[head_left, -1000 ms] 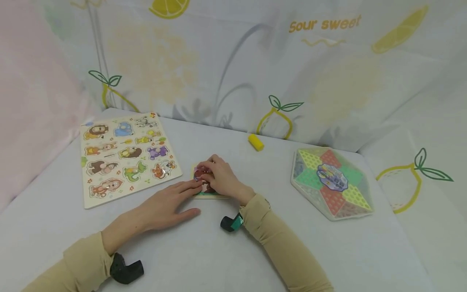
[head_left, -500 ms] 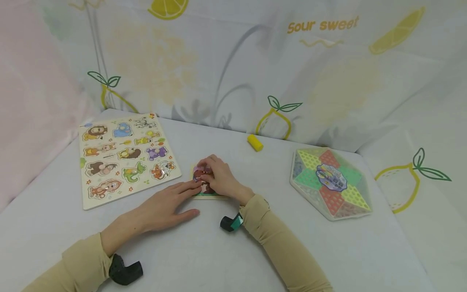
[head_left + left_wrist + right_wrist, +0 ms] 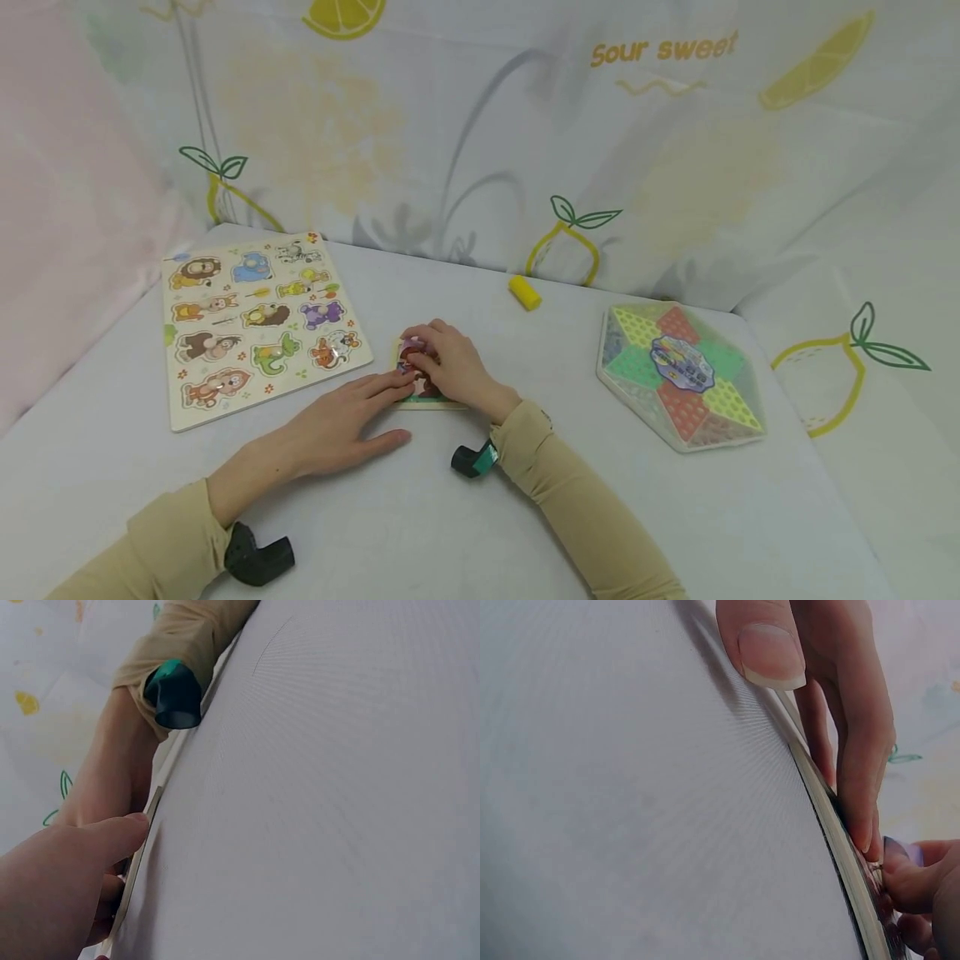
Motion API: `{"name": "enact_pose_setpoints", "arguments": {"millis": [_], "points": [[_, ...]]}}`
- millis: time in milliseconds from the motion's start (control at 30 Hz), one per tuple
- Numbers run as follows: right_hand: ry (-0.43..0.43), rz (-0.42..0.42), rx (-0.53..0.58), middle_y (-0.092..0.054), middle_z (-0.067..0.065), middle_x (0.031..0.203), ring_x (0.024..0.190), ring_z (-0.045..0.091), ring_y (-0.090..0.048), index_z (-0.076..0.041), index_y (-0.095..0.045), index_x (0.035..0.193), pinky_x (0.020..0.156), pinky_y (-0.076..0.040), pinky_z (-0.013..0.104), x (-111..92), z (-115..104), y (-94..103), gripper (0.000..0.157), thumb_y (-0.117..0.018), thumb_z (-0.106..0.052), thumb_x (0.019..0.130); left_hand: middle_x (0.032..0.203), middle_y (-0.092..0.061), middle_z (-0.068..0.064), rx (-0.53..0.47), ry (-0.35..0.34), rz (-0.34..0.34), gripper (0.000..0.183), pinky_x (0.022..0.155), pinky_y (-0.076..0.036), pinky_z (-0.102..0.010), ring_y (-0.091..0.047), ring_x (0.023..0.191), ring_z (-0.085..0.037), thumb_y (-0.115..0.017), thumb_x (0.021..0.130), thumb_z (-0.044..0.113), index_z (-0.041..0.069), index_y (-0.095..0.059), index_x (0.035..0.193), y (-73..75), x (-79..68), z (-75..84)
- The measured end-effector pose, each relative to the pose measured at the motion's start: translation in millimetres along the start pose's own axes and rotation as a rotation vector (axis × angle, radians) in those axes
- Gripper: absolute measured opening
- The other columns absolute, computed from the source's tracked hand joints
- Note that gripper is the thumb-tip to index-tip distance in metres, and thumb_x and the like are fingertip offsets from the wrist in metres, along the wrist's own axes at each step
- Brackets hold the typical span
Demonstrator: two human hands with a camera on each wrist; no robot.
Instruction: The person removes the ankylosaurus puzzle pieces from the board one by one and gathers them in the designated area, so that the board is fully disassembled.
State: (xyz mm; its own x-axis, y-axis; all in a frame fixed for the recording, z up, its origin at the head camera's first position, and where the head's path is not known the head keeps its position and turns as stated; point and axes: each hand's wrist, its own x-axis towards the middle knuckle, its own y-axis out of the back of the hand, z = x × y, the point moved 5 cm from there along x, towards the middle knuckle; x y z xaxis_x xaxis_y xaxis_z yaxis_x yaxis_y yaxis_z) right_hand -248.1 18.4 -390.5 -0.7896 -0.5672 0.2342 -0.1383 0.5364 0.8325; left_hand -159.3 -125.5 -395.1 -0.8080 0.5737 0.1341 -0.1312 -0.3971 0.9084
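A small wooden jigsaw board (image 3: 431, 406) with a colourful picture lies on the white table in front of me. My left hand (image 3: 337, 429) lies flat beside it, straight fingertips resting on its left part and the thumb spread apart on the near side. Over the board, my right hand (image 3: 453, 362) curls its fingers and thumb. In the right wrist view it pinches a thin puzzle piece (image 3: 901, 849) with a purple edge, tilted up at the board's surface near the left fingertips. The right hand hides much of the picture.
A large animal peg puzzle (image 3: 262, 333) lies at the left. To the right is a hexagonal Chinese checkers box (image 3: 682, 375). A yellow cylinder (image 3: 524, 293) lies toward the back, before a lemon-print cloth (image 3: 465, 150).
My right fingers have shifted slightly over the board, and the piece beneath them now shows at a different tilt. The left hand keeps its place.
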Motion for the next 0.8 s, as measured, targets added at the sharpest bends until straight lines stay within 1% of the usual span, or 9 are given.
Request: {"name": "enact_pose_setpoints", "arguments": {"millis": [167, 500, 667, 733, 800], "points": [[-0.003, 0.016, 0.007, -0.061, 0.005, 0.100, 0.087, 0.017, -0.057, -0.014, -0.064, 0.127, 0.071, -0.046, 0.026, -0.4, 0.8, 0.8, 0.030, -0.066, -0.020, 0.097, 0.156, -0.044, -0.005, 0.003, -0.004, -0.001, 0.064, 0.112, -0.041, -0.053, -0.044, 0.141, -0.032, -0.060, 0.097, 0.051, 0.014, -0.049, 0.149, 0.3, 0.6, 0.6], [-0.014, 0.005, 0.002, -0.061, 0.004, 0.092, 0.085, 0.018, -0.055, -0.015, -0.065, 0.129, 0.070, -0.042, 0.024, 0.1, 0.9, 0.5, 0.033, -0.067, -0.018, 0.097, 0.155, -0.045, -0.005, 0.012, 0.004, -0.001, 0.064, 0.112, -0.040, -0.052, -0.044, 0.141, -0.032, -0.059, 0.097, 0.050, 0.013, -0.050, 0.148, -0.6, 0.6, -0.2], [-0.013, 0.005, 0.004, -0.061, 0.005, 0.091, 0.084, 0.018, -0.055, -0.013, -0.065, 0.129, 0.070, -0.042, 0.024, 0.2, 0.6, 0.8, 0.033, -0.067, -0.017, 0.097, 0.154, -0.045, -0.005, 0.016, 0.003, 0.000, 0.064, 0.111, -0.041, -0.052, -0.044, 0.141, -0.032, -0.059, 0.097, 0.051, 0.013, -0.050, 0.148, -0.6, 0.7, -0.2], [-0.019, 0.006, 0.019, -0.062, 0.005, 0.091, 0.084, 0.018, -0.055, -0.013, -0.065, 0.129, 0.070, -0.042, 0.025, 0.2, 1.1, 0.7, 0.032, -0.067, -0.017, 0.096, 0.154, -0.046, -0.005, 0.015, 0.003, 0.000, 0.064, 0.111, -0.041, -0.052, -0.044, 0.141, -0.032, -0.059, 0.097, 0.050, 0.013, -0.050, 0.148, -0.8, 0.7, -0.3], [-0.027, 0.009, 0.060, -0.064, 0.005, 0.092, 0.084, 0.017, -0.058, -0.013, -0.066, 0.127, 0.073, -0.044, 0.025, 0.4, 2.0, 0.4, 0.031, -0.068, -0.017, 0.096, 0.154, -0.046, -0.005, 0.016, 0.004, 0.001, 0.063, 0.111, -0.041, -0.052, -0.044, 0.141, -0.032, -0.060, 0.097, 0.050, 0.013, -0.050, 0.148, -0.9, 0.6, -0.3]]}}
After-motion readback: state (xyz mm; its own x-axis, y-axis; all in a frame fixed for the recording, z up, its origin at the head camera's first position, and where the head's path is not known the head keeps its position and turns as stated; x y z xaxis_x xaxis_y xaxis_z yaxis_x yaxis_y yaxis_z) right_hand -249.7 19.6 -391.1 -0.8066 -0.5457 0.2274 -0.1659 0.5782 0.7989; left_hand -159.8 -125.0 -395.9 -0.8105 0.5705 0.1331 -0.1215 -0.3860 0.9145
